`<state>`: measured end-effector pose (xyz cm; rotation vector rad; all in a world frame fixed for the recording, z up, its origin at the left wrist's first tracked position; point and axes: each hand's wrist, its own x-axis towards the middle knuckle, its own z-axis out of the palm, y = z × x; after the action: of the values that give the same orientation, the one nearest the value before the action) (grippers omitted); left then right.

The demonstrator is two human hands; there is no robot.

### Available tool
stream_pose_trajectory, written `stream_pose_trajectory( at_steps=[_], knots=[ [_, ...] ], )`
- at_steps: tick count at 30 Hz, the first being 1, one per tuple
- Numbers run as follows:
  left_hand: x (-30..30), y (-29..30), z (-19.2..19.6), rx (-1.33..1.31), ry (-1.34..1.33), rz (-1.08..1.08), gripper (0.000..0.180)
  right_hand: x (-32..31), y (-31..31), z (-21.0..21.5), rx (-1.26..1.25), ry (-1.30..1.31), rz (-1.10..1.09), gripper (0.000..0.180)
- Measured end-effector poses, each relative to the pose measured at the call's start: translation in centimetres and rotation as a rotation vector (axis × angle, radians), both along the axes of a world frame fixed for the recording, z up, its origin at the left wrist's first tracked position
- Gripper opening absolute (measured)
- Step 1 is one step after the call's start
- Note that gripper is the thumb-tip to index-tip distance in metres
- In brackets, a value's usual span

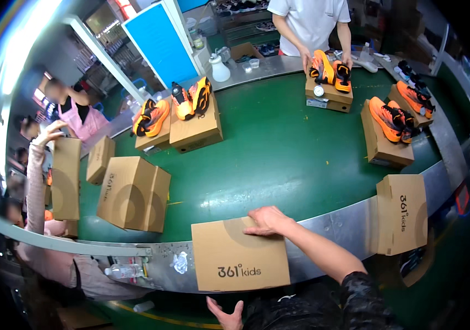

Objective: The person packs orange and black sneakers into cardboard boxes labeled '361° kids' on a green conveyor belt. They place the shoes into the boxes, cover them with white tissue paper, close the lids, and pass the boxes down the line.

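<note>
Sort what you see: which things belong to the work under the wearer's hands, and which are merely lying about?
In hand:
closed cardboard shoebox under the right hand
left hand, open below it

Lying about:
orange shoes on open boxes
white squeeze bottle
clear plastic bottle on the metal rim
shoebox at right

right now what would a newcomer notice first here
Bright orange sports shoes sit in pairs on brown cardboard boxes along the far side of the curved green conveyor belt. Nearest, the right hand rests on a closed brown cardboard shoebox; the left hand hangs open below it.
</note>
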<state>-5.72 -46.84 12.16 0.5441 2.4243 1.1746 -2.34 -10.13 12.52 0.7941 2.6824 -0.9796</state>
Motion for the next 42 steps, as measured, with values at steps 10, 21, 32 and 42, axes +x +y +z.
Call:
stream_pose_trajectory(
  at_steps=[10,21,32,42],
  knots=[
    [-8.1,7.6,-2.3,0.838,-1.029,0.307,0.065,-1.0,-1.6,6.1,-0.217,-0.377,0.004,0.084],
    [-12.5,20.0,10.8,0.476,-1.183,-0.257,0.063,13.0,0.2,18.8,-0.299,-0.035,-0.416,0.075],
    [22.3,28.7,11.8,0.719,-1.167,-0.941,0.042,49.0,-15.8,17.4,-0.251,1.093,-1.268,0.058],
    [39.3,33.0,1.2,0.248,-1.067,-0.924,0.069,64.3,-10.9,6.6,-0.299,0.911,-1.507,0.054]
  ],
)
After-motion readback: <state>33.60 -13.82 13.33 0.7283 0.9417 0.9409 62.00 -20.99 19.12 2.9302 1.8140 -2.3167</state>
